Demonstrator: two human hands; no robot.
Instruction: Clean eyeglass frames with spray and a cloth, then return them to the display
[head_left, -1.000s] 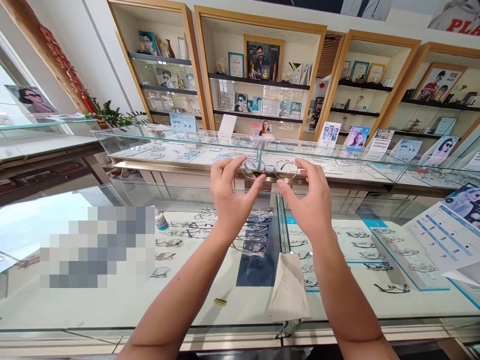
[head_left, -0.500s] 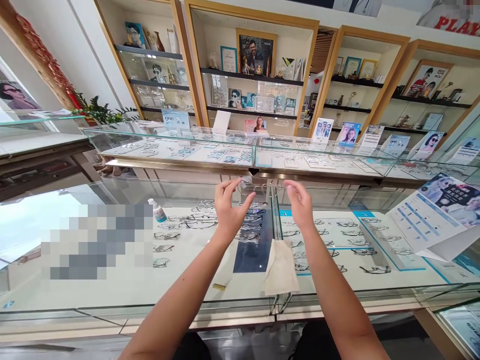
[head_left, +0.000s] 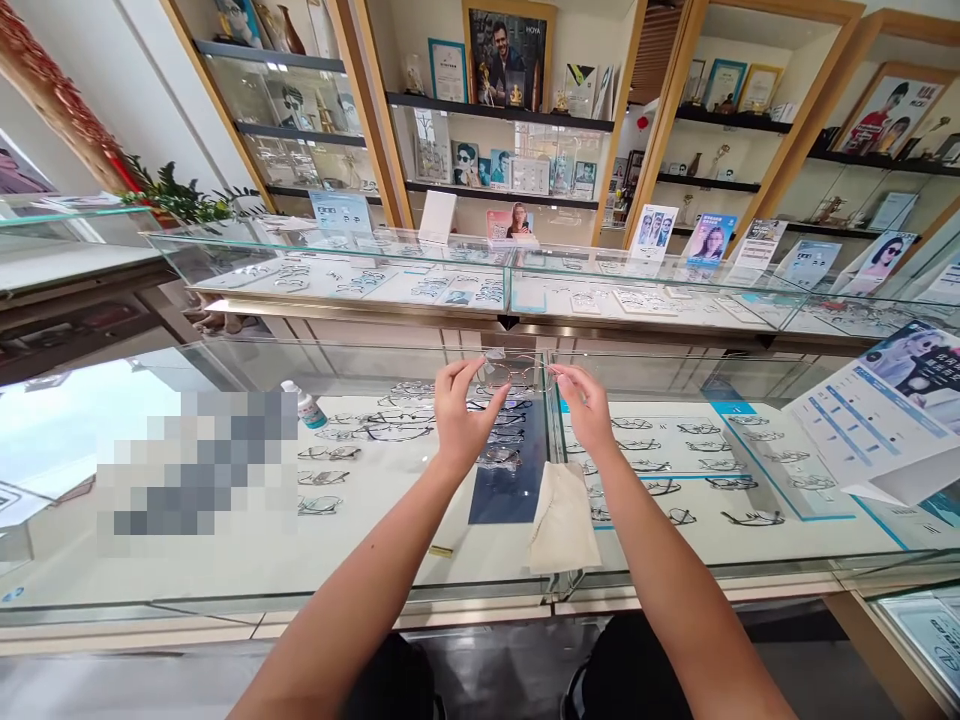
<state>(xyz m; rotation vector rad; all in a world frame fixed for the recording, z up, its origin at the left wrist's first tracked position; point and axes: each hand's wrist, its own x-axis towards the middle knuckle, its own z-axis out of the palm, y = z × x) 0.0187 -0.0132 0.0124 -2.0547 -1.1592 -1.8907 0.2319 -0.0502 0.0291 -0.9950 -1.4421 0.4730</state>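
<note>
A pair of thin-rimmed eyeglasses [head_left: 496,375] is held up above the glass counter, its lenses side by side. My left hand [head_left: 459,412] has its fingertips at the left end of the frame, where a small clear tag hangs; its thumb points up near the lower rim. At the right end, my right hand [head_left: 586,405] pinches the frame between thumb and fingers. Below my hands, a cream cloth [head_left: 564,520] lies on the counter top, across the joint between two glass panels.
Rows of eyeglasses sit in the glass counter [head_left: 360,575]. A small white bottle [head_left: 306,408] stands left, a cardboard sign [head_left: 877,420] right. A small yellow piece [head_left: 441,551] lies near the front. Beyond are another display counter [head_left: 420,312] and wall shelves.
My right hand has moved left and closed on the right end of the eyeglasses; before, its fingers were apart near it. The view has tilted down slightly.
</note>
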